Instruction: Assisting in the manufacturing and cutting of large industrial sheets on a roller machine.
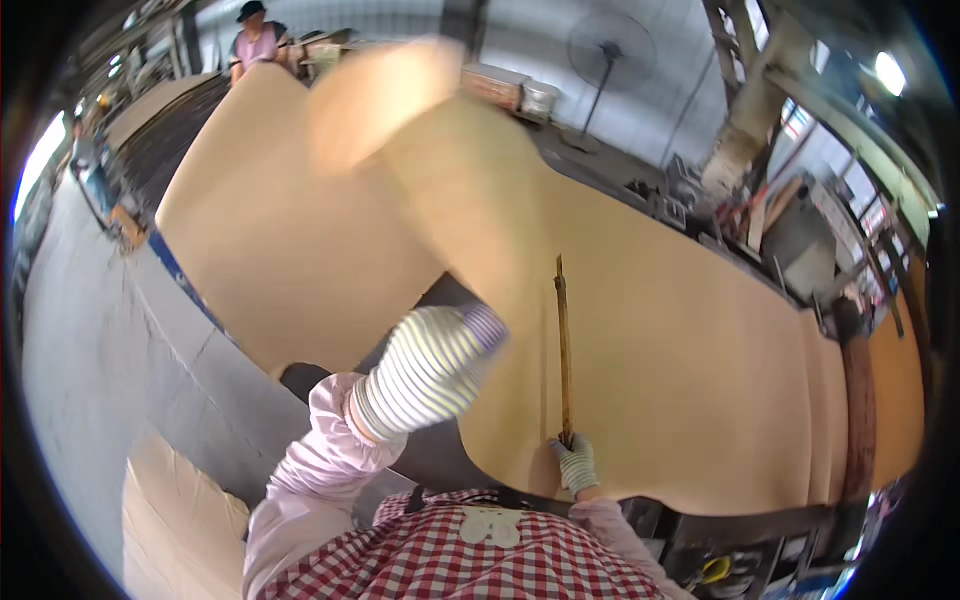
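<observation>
My left hand (425,372), in a striped knit glove, is raised at the middle with its fingers closed at the edge of a thin tan sheet that looks like wood veneer (465,190). That sheet is curled up and blurred by motion, its far end lifted. My right hand (576,466), also gloved, grips the near end of a thin wooden stick (565,350). The stick points away from me over a broad tan veneer sheet (680,370) spread on the right. Another tan veneer sheet (270,230) lies to the left, with a dark gap between them.
A grey floor (90,360) runs along the left, with a tan piece (180,520) at lower left. One person (257,42) is at the far end, another (90,165) at far left. A standing fan (610,50) and machinery (800,240) stand beyond the sheets.
</observation>
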`<state>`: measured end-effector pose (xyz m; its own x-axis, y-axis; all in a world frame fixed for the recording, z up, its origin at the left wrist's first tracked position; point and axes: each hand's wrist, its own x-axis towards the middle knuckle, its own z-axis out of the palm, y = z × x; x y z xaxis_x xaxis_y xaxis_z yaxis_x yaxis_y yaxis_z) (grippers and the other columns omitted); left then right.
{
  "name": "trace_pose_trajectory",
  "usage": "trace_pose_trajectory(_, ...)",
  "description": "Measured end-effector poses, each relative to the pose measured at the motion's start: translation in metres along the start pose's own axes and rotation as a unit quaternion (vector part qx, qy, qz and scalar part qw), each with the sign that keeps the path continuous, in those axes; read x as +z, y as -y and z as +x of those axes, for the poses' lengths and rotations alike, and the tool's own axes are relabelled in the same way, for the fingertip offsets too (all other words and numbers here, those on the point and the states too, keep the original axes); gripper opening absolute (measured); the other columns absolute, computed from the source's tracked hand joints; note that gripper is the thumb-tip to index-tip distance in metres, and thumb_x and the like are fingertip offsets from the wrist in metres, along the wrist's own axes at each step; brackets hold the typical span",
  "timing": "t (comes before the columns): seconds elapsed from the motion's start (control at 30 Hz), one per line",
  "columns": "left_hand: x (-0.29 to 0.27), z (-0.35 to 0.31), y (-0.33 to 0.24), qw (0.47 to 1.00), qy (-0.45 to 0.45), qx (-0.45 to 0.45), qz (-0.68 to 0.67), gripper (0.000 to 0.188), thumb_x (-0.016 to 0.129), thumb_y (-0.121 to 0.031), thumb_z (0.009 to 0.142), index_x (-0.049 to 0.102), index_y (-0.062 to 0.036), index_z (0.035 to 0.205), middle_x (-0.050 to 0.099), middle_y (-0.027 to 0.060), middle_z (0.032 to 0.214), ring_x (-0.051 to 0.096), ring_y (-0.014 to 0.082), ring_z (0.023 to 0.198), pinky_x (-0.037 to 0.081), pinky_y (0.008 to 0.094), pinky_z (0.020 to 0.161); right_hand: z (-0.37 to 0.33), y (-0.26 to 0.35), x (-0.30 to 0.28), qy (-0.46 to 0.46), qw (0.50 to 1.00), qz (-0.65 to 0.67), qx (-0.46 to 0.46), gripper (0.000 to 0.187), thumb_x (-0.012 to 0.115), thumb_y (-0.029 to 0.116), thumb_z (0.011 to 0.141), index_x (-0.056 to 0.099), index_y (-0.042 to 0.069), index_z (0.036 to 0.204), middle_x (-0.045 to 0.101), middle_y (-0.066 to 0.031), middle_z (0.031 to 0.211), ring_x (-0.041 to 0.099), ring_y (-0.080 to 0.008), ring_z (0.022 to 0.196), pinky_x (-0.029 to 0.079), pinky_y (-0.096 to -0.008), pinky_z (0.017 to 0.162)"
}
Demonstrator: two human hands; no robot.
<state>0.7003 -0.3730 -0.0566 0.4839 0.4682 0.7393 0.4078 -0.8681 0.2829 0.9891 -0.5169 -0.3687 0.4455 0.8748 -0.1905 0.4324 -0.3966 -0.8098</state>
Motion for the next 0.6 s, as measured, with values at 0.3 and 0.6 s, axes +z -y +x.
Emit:
trace_pose_trajectory(0.3, -0.04, -0.105, 0.143, 0.703, -0.342, -0.349, -0.517, 0.037, 0.056, -0.027, 0.086, 0.051, -0.0017, 0.113, 0.057, 0.0117, 0.109, 0.056, 0.022, 0.099, 0.045, 0.0343, 0.087, -0.004, 0.019, -0.029, -0.104, 0.984, -0.021, -0.14, 0.02, 0.068, 0.008, 0.072, 0.054, 0.0, 0.084, 0.052, -0.0067, 0.072, 0.05, -0.017, 0.064, 0.043, -0.0288, 0.06)
trace_pose_trajectory(0.6, 0.163, -0.167, 0.082, 0.618, -0.067, -0.724, -0.299, 0.025, 0.059, -0.023, 0.086, 0.058, -0.0036, 0.101, 0.055, -0.0005, 0.078, 0.045, 0.0133, 0.066, 0.042, 0.0303, 0.057, -0.046, 0.041, -0.069, -0.074, 0.994, -0.051, -0.067, 0.018, 0.065, 0.012, 0.076, 0.051, 0.001, 0.08, 0.051, -0.0055, 0.07, 0.045, -0.0135, 0.061, 0.04, -0.0265, 0.058)
